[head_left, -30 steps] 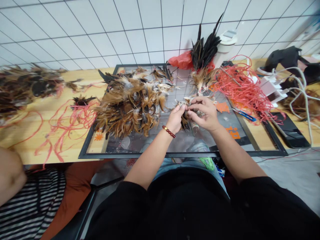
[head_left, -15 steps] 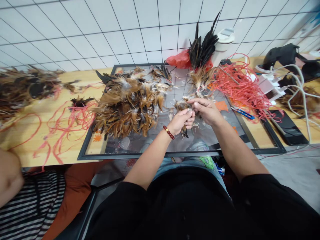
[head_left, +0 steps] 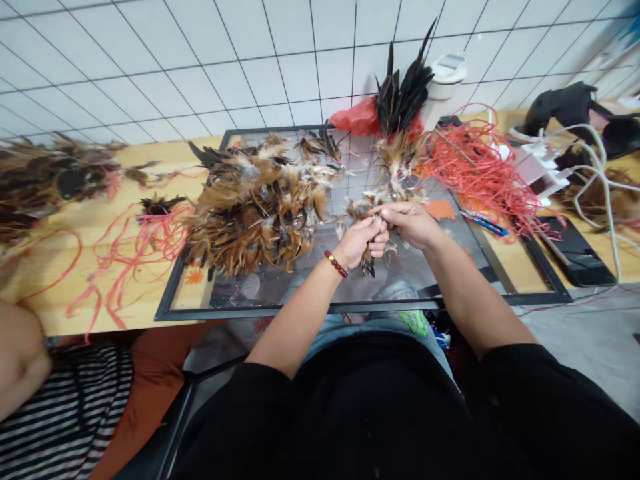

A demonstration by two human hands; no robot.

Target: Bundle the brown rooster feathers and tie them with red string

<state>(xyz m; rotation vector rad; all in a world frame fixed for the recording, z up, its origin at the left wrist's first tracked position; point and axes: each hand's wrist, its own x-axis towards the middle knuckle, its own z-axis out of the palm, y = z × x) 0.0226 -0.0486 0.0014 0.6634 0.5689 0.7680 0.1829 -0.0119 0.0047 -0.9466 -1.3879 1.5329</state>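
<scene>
My left hand (head_left: 364,241), with a beaded bracelet at the wrist, is closed around a small feather bunch (head_left: 368,264) whose dark tips hang below the fingers. Against it, my right hand (head_left: 409,223) pinches at the upper end of the bunch; the exact spot between its fingertips is hidden. Both hands hover over a black-framed glass panel (head_left: 300,297). Left of them lies a broad heap of brown feather bunches (head_left: 260,213). Loose pale and brown feathers (head_left: 395,196) rest just behind my hands.
Tangled red plastic strips (head_left: 480,170), a blue cutter (head_left: 484,223), a phone (head_left: 580,257) and white cables (head_left: 600,167) lie at right. Long black feathers (head_left: 403,97) stand by a white-lidded container (head_left: 447,80) near the tiled wall. Another person's arm (head_left: 23,360) is at lower left.
My right hand has shifted slightly left, nearer my left hand's fingertips. My left hand keeps its grip on the feather bunch; the view has moved a little.
</scene>
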